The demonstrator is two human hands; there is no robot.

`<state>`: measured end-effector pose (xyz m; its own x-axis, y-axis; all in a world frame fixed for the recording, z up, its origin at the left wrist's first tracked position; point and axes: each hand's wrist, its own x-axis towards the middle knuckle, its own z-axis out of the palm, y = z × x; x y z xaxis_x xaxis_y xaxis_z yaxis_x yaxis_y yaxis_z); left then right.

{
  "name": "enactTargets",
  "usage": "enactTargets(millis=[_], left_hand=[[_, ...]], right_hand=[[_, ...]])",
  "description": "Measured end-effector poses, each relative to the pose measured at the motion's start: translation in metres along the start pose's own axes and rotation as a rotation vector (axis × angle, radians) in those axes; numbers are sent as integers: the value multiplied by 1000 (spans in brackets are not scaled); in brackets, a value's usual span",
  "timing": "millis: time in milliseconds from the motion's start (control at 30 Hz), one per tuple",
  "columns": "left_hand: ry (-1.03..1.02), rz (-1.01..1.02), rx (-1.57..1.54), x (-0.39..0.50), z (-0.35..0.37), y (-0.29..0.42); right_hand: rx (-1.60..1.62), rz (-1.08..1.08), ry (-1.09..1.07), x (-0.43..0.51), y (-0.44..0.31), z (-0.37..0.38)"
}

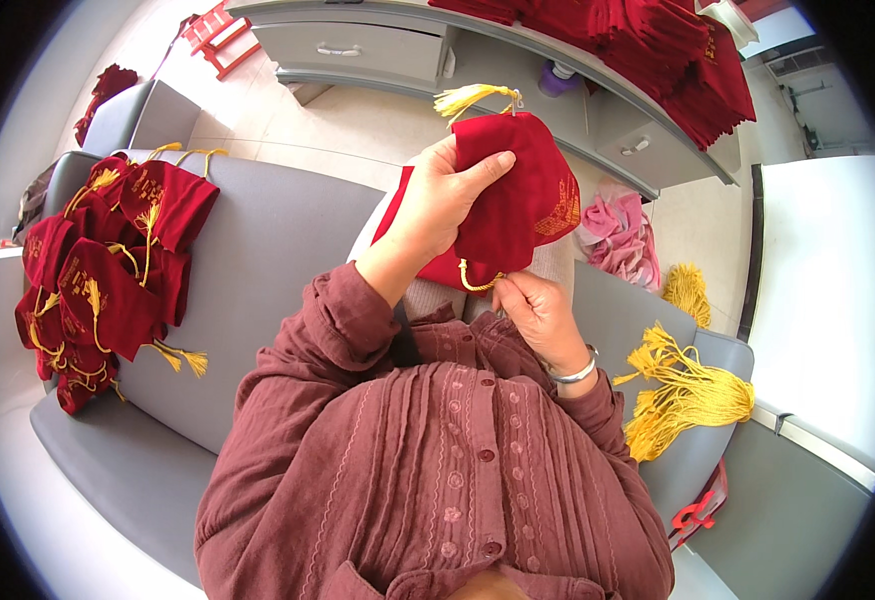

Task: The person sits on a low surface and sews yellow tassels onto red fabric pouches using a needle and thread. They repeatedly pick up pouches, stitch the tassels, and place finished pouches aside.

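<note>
My left hand (pixel 452 191) grips a dark red velvet pouch (pixel 505 180) above my lap, thumb laid across the cloth. Gold print covers the pouch's right side. From its far edge a yellow tassel (pixel 475 96) sticks out, beside a small metal safety pin or hook (pixel 516 103). At the near edge, the fingers of my right hand (pixel 531 304) pinch a loop of yellow cord (pixel 475 279); the fingertips are partly hidden. More red cloth (pixel 441 271) lies under the pouch on my lap.
Finished-looking red pouches with tassels (pixel 107 277) are heaped on the grey sofa (pixel 272 202) at left. Yellow tasselled cords (pixel 685 397) hang over the right armrest. Stacked red cloth (pixel 632 45) covers the desk (pixel 377 19) ahead. Pink cloth (pixel 617 236) and a red stool (pixel 216 34) are on the floor.
</note>
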<state>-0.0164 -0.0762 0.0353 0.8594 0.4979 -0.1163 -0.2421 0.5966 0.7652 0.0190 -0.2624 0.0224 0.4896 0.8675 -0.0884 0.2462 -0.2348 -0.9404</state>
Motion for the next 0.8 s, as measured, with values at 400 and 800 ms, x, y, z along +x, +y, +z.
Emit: enactTargets(millis=[400, 800], left_hand=[[43, -91, -165, 3, -1, 5], [210, 161, -228, 35, -28, 40]], right_hand=[[534, 125, -342, -6, 0, -13], [585, 126, -550, -36, 4, -22]])
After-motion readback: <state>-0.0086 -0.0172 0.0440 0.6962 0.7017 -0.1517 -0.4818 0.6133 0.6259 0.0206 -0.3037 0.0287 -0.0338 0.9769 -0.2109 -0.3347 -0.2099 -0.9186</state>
